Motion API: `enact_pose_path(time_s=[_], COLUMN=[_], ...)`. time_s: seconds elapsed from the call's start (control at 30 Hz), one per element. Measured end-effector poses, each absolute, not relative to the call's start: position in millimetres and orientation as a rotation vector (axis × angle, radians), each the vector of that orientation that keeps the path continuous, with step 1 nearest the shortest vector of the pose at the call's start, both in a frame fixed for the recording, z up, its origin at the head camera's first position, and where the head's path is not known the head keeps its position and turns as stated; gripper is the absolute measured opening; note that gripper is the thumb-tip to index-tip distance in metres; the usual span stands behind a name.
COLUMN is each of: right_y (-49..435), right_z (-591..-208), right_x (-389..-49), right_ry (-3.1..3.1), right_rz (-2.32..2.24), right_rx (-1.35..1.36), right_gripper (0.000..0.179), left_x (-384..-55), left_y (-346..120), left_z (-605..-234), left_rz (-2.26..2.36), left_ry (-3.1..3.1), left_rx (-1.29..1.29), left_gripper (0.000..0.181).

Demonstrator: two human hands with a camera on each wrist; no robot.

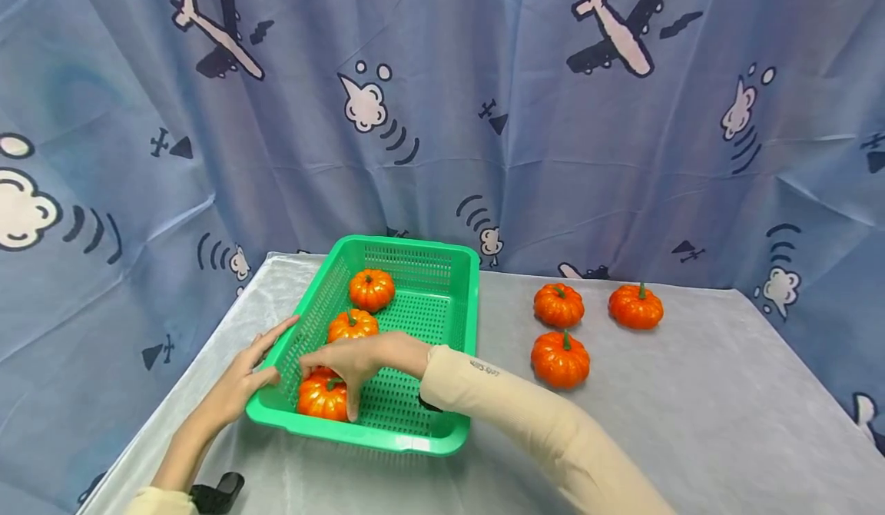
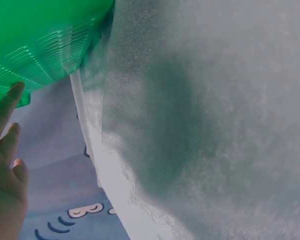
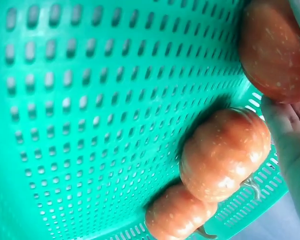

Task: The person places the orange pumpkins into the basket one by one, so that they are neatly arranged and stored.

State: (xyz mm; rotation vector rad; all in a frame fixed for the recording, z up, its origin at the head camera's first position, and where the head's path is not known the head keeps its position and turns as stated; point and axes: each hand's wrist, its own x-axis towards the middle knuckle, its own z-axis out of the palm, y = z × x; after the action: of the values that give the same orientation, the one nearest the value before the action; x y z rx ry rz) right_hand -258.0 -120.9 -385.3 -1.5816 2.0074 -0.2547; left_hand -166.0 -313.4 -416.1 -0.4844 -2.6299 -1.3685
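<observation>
Backdrop: blue curtain (image 1: 429,77) printed with aeroplanes, behind your cloth-covered table (image 1: 726,400).

Green basket (image 1: 359,434): on the table's left part, slotted walls. Possible fault: it slides or turns, caused by uneven pushing, since nothing clamps it.

Right sleeve (image 1: 532,415): your forearm crosses over the basket's right side. A low reach or withdrawal could catch the rim and drag it.

Left hand (image 1: 238,380): fingers extended and loosely spread at the basket's left wall, bracing rather than grasping; it steadies only lightly, so a knock from inside could shift the basket.

Right hand (image 1: 349,357): inside the basket, thumb and fingers curled round the near pumpkin (image 1: 319,400) in the front-left corner. You cannot tell whether its base bears on the floor. The skin looks glossy; a pinch too loose or off-centre could let it slip.

Middle pumpkin (image 1: 351,327): just beyond your knuckles; a sideways swing could bump it into the far pumpkin (image 1: 371,292), which it seems to touch.

Table pumpkins (image 1: 560,361): three, right of the basket, unheld; a brush from your forearm could roll one.

Smallest, the stem (image 1: 335,383): beside your fingers; pressing on it could tilt the near pumpkin.
</observation>
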Motion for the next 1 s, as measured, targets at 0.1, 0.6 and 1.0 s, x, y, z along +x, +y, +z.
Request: enact_pose_path(time_s=[0.1, 0.6, 1.0], right_y=[-118, -71, 55], right_z=[-385, -312, -300], right_x=[-256, -249, -251], right_ry=[2.035, 2.151, 1.907], right_rz=[-0.215, -0.604, -1.414], right_rx=[-1.564, -1.553, -1.422], right_gripper=[0.076, 0.081, 0.05], left_x=[-167, -167, -164], left_y=[-313, -313, -312], left_z=[-417, -419, -419], left_rz=[-1.431, -1.437, -1.311], left_ry=[-2.604, -2.59, -2.612], left_rx=[-0.506, -0.523, -0.526], left_gripper=[0.078, 0.076, 0.079])
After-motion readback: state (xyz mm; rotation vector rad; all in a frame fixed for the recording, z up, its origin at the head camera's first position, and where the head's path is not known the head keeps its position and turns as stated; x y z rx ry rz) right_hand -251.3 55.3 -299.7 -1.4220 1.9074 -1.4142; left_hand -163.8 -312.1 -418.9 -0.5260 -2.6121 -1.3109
